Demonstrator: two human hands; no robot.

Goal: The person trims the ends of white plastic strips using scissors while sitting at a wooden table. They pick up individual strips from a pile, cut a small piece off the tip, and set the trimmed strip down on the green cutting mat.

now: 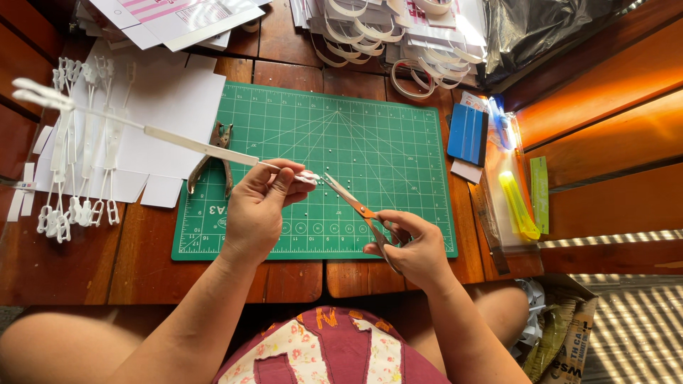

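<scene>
The left hand [260,206] pinches a long white paper strip [178,141] between thumb and fingers [288,169]; the strip sticks out far to the left, over the bench [284,281]; its near end pokes out past the fingers, above the green cutting mat [398,178]. The right hand [416,249] holds small scissors [352,203] with orange on them; its fingers go through the handles; the blades are a little open and point at the strip's near end, just beside it, maybe not touching yet.

On the left of the bench lie many white cut strips [78,163] in a row, on white paper sheets [171,99]; these look done. At the top sits a stack of paper with loops [384,35]; I guess those wait their turn. A metal punch tool [213,160] rests at the mat's left edge. On the right lie a blue scraper [467,134], a yellow cutter [517,206] and a green ruler [540,193].

So a good bit of the cutting looks finished; the strip in hand is in the middle of its trim; more pieces seem left.
</scene>
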